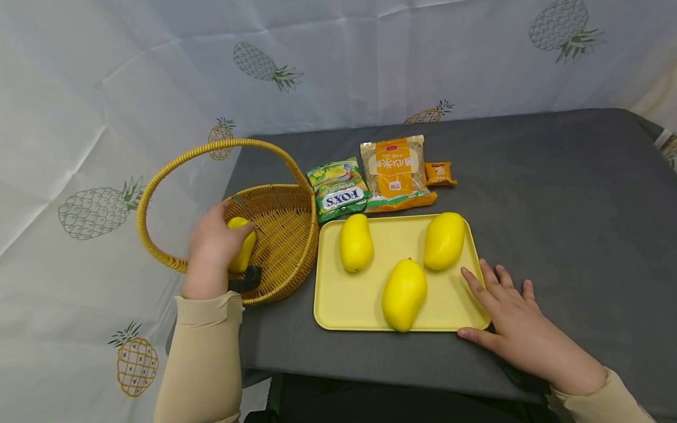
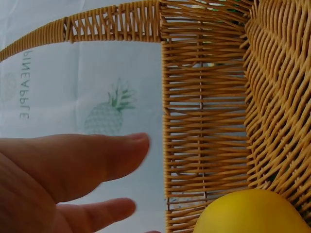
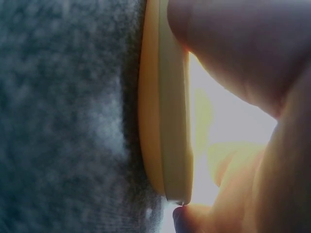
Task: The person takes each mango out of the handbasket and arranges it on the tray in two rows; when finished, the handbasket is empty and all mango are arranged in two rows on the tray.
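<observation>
In the head view my left hand (image 1: pixel 214 235) is over the left part of the wicker basket (image 1: pixel 285 241), beside a yellow mango (image 1: pixel 244 249) inside it. The left wrist view shows the thumb and a finger of that hand (image 2: pixel 73 165) straight and apart from the mango (image 2: pixel 252 213), which lies low in the basket (image 2: pixel 204 121). My right hand (image 1: pixel 510 314) rests with spread fingers at the right edge of the pale yellow tray (image 1: pixel 338 305). On the tray lie three mangoes: one at left (image 1: pixel 356 242), one at front (image 1: pixel 404 295), one at right (image 1: pixel 444 241).
Behind the tray lie a green FOX'S candy bag (image 1: pixel 338 188), a larger clear-and-orange food packet (image 1: pixel 395 170) and a small orange packet (image 1: pixel 439 174). The basket's tall handle (image 1: pixel 211 147) arches up at left. A grey cloth (image 1: pixel 555 205) covers the table.
</observation>
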The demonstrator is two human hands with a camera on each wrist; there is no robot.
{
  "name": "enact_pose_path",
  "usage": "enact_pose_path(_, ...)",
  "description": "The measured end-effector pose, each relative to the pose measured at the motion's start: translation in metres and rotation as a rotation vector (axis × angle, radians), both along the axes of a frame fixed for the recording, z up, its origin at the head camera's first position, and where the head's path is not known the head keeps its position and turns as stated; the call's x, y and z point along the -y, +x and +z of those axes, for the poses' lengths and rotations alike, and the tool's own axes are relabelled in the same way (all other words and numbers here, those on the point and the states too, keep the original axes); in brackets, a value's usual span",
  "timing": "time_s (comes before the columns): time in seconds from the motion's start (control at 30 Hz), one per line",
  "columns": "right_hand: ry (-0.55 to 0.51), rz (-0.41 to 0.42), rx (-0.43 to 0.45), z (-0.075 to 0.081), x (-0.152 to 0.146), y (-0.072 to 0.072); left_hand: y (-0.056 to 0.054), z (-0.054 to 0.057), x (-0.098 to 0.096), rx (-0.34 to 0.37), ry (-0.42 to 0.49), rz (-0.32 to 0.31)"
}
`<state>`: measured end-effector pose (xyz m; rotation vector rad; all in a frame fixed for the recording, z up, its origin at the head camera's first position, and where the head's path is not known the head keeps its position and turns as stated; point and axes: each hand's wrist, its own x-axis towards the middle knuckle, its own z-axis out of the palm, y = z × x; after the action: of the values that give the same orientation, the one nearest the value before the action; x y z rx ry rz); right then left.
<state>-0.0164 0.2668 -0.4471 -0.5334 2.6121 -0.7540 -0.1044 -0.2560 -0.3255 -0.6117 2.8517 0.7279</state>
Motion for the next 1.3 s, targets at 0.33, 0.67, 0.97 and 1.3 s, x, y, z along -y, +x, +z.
enact_pose_path(0.33, 0.002, -0.002, -0.001, -0.002, 0.000, -0.001, 0.002, -0.005, -0.001, 0.145, -0.100, -0.071)
enact_pose_path(0.67, 0.004, 0.000, -0.001, -0.002, -0.001, -0.001, 0.000, -0.007, -0.002, 0.167, -0.139, -0.103)
enact_pose_path(0.97, 0.003, 0.002, -0.006, -0.003, -0.002, -0.001, 0.001, -0.009, 0.001, 0.152, -0.121, -0.119)
enact_pose_path(1.3, 0.002, 0.008, -0.006, -0.005, -0.001, -0.002, -0.002, -0.012, 0.000, 0.135, -0.055, -0.141)
